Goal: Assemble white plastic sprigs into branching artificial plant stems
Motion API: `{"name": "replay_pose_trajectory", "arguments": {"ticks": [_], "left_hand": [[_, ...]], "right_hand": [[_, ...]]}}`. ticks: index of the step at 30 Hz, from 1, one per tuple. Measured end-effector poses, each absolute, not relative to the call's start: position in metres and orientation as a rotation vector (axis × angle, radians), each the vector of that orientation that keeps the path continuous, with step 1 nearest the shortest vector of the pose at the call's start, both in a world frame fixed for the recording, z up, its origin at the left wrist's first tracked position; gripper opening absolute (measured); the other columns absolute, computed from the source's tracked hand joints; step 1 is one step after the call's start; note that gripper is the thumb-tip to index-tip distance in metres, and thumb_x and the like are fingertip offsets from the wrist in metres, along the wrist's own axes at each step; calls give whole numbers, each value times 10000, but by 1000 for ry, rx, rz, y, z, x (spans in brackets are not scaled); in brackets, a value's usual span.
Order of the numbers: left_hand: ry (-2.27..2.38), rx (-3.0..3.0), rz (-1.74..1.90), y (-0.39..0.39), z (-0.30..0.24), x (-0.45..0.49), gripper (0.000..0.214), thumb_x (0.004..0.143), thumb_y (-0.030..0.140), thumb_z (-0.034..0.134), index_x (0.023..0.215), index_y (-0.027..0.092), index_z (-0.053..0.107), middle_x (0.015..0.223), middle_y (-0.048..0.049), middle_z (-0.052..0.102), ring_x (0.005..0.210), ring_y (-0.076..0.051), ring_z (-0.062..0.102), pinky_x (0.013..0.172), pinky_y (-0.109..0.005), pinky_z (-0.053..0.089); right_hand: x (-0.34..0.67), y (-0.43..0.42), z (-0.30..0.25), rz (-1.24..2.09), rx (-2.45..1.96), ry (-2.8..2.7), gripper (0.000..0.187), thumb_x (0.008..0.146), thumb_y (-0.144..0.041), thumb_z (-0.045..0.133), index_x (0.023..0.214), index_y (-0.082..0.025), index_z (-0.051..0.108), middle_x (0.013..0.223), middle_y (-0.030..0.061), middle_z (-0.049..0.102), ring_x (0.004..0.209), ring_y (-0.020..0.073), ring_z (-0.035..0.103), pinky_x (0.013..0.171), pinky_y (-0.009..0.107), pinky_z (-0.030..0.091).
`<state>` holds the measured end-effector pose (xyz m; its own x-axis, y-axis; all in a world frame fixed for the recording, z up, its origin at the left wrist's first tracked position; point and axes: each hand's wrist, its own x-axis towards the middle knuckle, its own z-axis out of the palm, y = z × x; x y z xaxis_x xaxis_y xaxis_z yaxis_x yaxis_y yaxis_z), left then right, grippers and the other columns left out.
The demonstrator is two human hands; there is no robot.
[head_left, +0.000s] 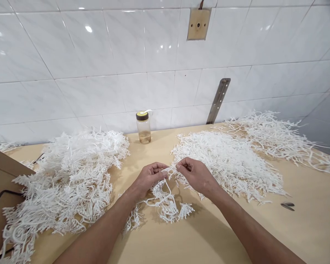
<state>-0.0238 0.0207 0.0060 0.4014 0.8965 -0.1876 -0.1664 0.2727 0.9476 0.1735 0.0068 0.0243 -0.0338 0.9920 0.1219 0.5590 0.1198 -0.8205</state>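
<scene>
two bare forearms reach in from the bottom edge over a pale wooden table [305, 227], and they meet just in front of the body. left hand [150, 178] is curled nearly closed, thumb and fingertips pinched on one end of a white branched plastic strip [165, 200]. right hand [196, 176] is closed the same way on the strip just beside it, so the two pinches sit almost touching, with only a short stretch of white plastic between them. that short stretch runs roughly left to right between the hands; the rest of the strip hangs below them and trails down onto the table toward the body, ending in small comb-like tufts. neither hand is clearly nearer the strip, since both have hold of it at about the same height.

to the left lies a big loose heap of the same white pieces [71, 179], well apart from the hands. to the right a flatter spread of them [231, 165] comes right up behind the right hand, and a thinner scatter [277, 137] lies farther back along the wall. a small clear jar with a dark lid [143, 127] stands upright against the white tiled wall [99, 66], between the piles. a small dark object [287, 206], too small to tell, lies on the table at the right. a brown cardboard edge [2, 183] shows at far left.
</scene>
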Motion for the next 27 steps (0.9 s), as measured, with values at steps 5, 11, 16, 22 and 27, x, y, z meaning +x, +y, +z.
{"name": "replay_pose_trajectory", "arguments": {"ticks": [5,11,16,22,27], "left_hand": [[902,990,915,26,1,-24,367,650,365,848,888,150,671,711,-30,685,537,-106,584,515,-216,438],[909,1007,951,27,-2,-25,327,686,384,820,824,145,646,670,-8,644,514,-91,548,480,-202,406],[900,980,1002,27,-1,-25,338,683,399,822,810,151,631,667,-5,653,519,-95,557,497,-206,415],[871,898,1047,30,-3,-25,459,591,352,888,927,153,648,759,-47,721,593,-140,634,555,-238,470],[865,870,1070,31,-6,-24,496,567,327,903,959,154,652,686,-7,690,519,-109,591,512,-219,448]], "right_hand": [[175,7,25,763,-1509,-1664,228,842,-400,551,763,-200,628,668,7,621,594,159,527,537,278,362],[174,5,28,772,-1489,-1665,237,842,-408,561,764,-195,629,668,9,622,590,155,527,533,276,371],[173,2,31,830,-1493,-1666,234,852,-399,559,763,-193,624,679,2,619,597,144,516,541,273,378],[173,2,28,919,-1316,-1760,185,846,-361,594,822,-187,652,777,17,669,700,150,582,649,287,450],[171,0,25,889,-1242,-1873,136,845,-308,589,806,-193,650,756,9,665,699,146,572,678,293,457]]}}
